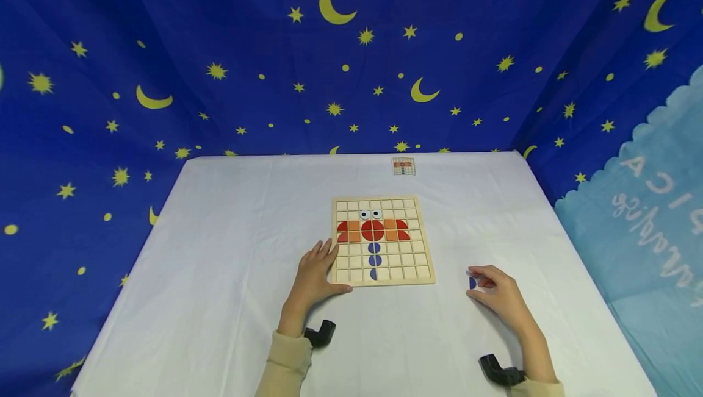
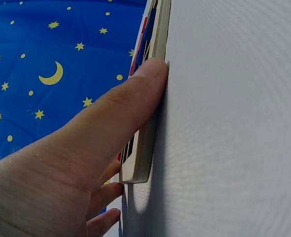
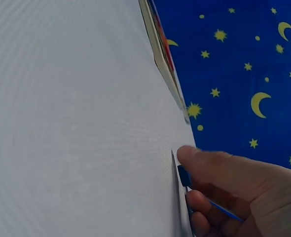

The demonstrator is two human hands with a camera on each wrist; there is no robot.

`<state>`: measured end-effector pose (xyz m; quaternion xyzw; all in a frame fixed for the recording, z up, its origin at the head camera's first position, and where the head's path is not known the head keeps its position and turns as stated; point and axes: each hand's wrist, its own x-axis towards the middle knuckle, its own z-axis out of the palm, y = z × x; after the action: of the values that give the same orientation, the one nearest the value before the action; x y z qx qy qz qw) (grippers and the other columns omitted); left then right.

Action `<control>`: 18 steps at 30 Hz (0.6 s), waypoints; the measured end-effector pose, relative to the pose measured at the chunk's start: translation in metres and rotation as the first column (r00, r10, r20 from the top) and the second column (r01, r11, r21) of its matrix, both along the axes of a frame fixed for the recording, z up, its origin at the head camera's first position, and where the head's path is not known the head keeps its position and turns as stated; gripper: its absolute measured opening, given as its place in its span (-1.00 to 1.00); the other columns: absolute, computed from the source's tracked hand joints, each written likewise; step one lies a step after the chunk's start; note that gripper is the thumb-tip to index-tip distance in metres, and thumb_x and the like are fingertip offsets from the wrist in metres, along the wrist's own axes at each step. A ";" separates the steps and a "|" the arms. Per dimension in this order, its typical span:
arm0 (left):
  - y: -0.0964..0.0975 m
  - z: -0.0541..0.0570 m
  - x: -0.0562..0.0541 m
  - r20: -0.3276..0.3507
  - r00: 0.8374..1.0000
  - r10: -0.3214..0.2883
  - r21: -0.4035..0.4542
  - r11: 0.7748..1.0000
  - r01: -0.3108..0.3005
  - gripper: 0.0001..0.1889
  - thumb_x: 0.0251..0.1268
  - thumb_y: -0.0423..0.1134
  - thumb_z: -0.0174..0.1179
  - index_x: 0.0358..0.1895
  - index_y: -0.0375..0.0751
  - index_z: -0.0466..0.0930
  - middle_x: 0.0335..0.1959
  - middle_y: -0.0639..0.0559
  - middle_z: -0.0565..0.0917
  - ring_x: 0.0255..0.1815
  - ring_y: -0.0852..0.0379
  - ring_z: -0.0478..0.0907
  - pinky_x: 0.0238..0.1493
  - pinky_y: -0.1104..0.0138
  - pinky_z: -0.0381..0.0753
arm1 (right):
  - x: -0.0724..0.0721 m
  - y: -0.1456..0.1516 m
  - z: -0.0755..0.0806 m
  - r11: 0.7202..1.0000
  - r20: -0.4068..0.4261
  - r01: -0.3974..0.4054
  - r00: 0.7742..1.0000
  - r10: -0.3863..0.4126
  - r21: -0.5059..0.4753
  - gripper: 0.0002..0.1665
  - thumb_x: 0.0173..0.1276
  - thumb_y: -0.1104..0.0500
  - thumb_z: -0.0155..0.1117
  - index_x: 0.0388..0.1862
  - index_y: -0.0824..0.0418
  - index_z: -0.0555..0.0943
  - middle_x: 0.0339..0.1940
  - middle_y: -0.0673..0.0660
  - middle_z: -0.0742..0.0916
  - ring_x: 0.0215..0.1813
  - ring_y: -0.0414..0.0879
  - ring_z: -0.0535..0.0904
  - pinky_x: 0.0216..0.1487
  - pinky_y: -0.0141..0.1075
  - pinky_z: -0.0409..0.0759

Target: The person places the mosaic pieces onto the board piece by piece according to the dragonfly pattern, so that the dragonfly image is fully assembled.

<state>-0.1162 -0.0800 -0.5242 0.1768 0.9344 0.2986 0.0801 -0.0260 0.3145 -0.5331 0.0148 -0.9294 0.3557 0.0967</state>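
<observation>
A wooden grid board (image 1: 432, 280) lies on the table, bearing colored pieces: two round eyes, red and orange shapes, and a column of blue pieces (image 1: 374, 260) down the middle. At its near left corner is my left hand (image 1: 315, 277), thumb along the front edge and extended fingers by the left side. The left wrist view shows the thumb (image 2: 130, 98) against the board's edge. Right of the board, my right hand (image 1: 501, 297) pinches a blue half-round piece (image 1: 472, 283) between thumb and fingers, low over the white cloth. In the right wrist view the piece (image 3: 184, 176) is partly hidden by the fingers.
A small picture card (image 1: 403, 166) with a similar pattern lies near the table's back edge. White cloth (image 1: 236, 250) covers the table. A blue curtain (image 1: 274, 49) with moons and stars stands behind and at the sides. Black wrist mounts (image 1: 501, 371) sit below both hands.
</observation>
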 end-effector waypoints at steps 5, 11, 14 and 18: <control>0.000 0.000 0.000 -0.003 1.000 -0.001 0.000 1.000 0.001 0.06 -0.23 0.12 0.50 0.41 -0.27 0.25 0.48 -0.20 0.20 0.53 -0.21 0.03 0.46 -0.10 0.05 | 0.001 0.002 -0.003 0.999 -0.016 -0.027 1.000 0.026 -0.019 -0.48 -0.10 0.42 0.50 -0.05 0.30 0.65 -0.24 0.12 0.76 -0.33 -0.38 0.52 -0.26 -0.62 0.47; -0.001 -0.002 0.001 0.000 1.000 -0.003 -0.007 1.000 0.003 0.07 -0.23 0.13 0.50 0.42 -0.25 0.23 0.49 -0.19 0.19 0.53 -0.21 0.03 0.46 -0.10 0.05 | -0.001 0.002 -0.006 0.998 -0.010 -0.033 0.999 0.033 -0.057 -0.50 -0.09 0.44 0.49 -0.07 0.31 0.66 -0.27 0.13 0.76 -0.36 -0.38 0.54 -0.30 -0.60 0.48; -0.001 -0.002 0.001 -0.001 1.000 -0.002 -0.004 1.000 0.002 0.07 -0.24 0.13 0.50 0.42 -0.25 0.23 0.49 -0.19 0.19 0.53 -0.22 0.03 0.46 -0.11 0.05 | -0.002 0.002 -0.006 0.997 -0.006 -0.039 0.999 0.039 -0.073 -0.50 -0.09 0.45 0.48 -0.07 0.31 0.66 -0.28 0.14 0.76 -0.37 -0.39 0.54 -0.31 -0.59 0.49; -0.001 -0.002 0.000 0.001 1.000 -0.002 -0.004 1.000 0.002 0.07 -0.23 0.14 0.50 0.42 -0.24 0.23 0.50 -0.19 0.18 0.53 -0.21 0.02 0.46 -0.10 0.05 | -0.003 0.002 -0.004 0.996 0.011 -0.042 0.999 0.043 -0.078 -0.47 -0.10 0.44 0.49 -0.04 0.32 0.65 -0.25 0.14 0.76 -0.39 -0.37 0.51 -0.33 -0.56 0.49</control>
<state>-0.1163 -0.0806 -0.5264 0.1773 0.9348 0.2969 0.0810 -0.0294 0.3166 -0.5374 0.0284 -0.9150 0.3937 0.0838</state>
